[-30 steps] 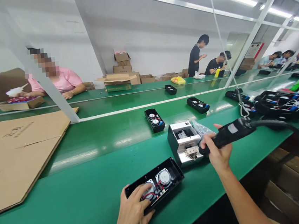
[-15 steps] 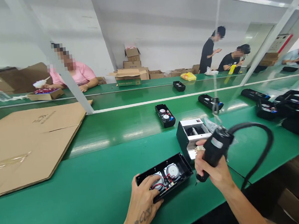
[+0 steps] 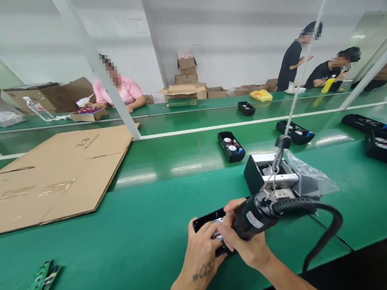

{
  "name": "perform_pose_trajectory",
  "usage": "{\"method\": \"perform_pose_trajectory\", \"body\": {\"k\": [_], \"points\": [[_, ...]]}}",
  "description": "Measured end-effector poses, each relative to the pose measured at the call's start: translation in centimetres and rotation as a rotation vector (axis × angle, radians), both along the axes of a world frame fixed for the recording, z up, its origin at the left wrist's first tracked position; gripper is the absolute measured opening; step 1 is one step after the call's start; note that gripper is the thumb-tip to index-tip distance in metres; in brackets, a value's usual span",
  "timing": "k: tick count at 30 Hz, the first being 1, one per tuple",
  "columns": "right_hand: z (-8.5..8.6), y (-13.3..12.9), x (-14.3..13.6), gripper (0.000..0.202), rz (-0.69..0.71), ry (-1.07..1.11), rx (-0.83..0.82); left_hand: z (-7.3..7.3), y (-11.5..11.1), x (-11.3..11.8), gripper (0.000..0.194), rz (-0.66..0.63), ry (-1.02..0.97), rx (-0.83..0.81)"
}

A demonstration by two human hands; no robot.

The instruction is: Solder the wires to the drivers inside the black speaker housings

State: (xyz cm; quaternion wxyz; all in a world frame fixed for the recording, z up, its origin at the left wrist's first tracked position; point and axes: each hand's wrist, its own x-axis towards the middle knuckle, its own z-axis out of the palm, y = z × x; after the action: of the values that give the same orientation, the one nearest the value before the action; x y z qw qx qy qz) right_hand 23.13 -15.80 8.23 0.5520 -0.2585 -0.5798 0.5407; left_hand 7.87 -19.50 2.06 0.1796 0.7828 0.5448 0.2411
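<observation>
My left hand (image 3: 201,250) grips the near left part of a black speaker housing (image 3: 205,220), its fingers reaching in over the speaker drivers. My right hand (image 3: 250,249) is wrapped round a black electric screwdriver (image 3: 255,219), held tilted over the housing and close beside my left fingers. The driver's tip is hidden behind my hands, so contact cannot be made out. Much of the housing is covered by both hands. A cord (image 3: 296,108) and wire hook run up from the screwdriver, and a thick black cable (image 3: 334,222) curves down from its back end.
A black-and-silver box (image 3: 254,178) and a clear plastic bag (image 3: 314,176) stand just beyond the screwdriver. Further speaker housings (image 3: 231,147) lie on the green bench. Flattened cardboard (image 3: 56,176) lies left, with green circuit boards (image 3: 41,287) near the front. Several people sit or stand opposite.
My right hand has brought the screwdriver left, from beside the housing to over it. My left hand still holds the housing. The view has turned left, showing more of the circuit boards.
</observation>
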Motion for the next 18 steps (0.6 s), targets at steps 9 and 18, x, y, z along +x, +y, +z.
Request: {"method": "perform_pose_trajectory", "body": {"k": [9,18], "points": [[0.13,0.34,-0.48,0.03,-0.008,-0.053,-0.078,-0.35,0.15,-0.05,0.017,-0.013,0.005,-0.01],[-0.08,0.26,-0.43,0.03,-0.016,-0.075,-0.067,-0.23,0.26,-0.08,0.019,-0.02,-0.01,-0.008]]}}
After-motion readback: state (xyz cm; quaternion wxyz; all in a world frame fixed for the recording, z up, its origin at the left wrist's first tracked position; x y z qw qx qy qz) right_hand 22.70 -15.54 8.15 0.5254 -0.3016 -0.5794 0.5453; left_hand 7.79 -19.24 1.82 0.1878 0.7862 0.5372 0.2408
